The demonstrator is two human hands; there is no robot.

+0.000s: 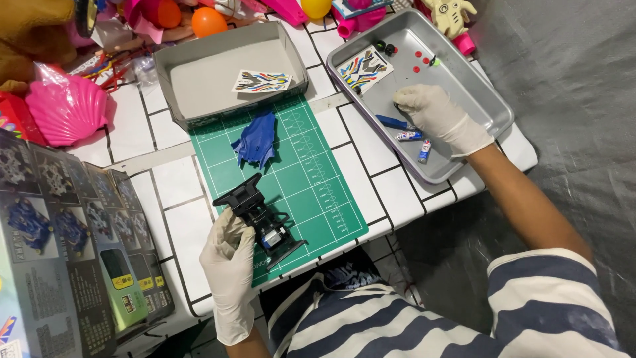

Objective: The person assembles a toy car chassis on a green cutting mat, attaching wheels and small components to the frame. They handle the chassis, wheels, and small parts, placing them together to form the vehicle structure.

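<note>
Striped sleeves (530,298) fill the bottom edge, closest to the lens. Just above them the left hand (228,262), gloved white, is wrapped around the rear of a black chassis (262,222), fingers curled tight on it. That chassis hangs tilted over the near left corner of the green mat (311,172), its front end reaching toward the table's near edge. A blue body shell (255,140) lies loose on the mat's far part, well apart from the chassis, with bare mat to its right and below.

Out to the right, the right hand (437,116), also gloved, rests palm down inside the metal tray (490,93). Its fingers are bent loosely over a blue tool (395,122); whether they grip it I cannot tell. Two small tubes (416,142) lie just beside the hand, near the tray's near rim. A sticker sheet (363,68) and small red parts (416,61) sit farther in, leaving bare tray floor at the right side.

A grey box lid (225,43) stands at the mat's far edge. A printed carton (66,238) crowds the left side of the table.
</note>
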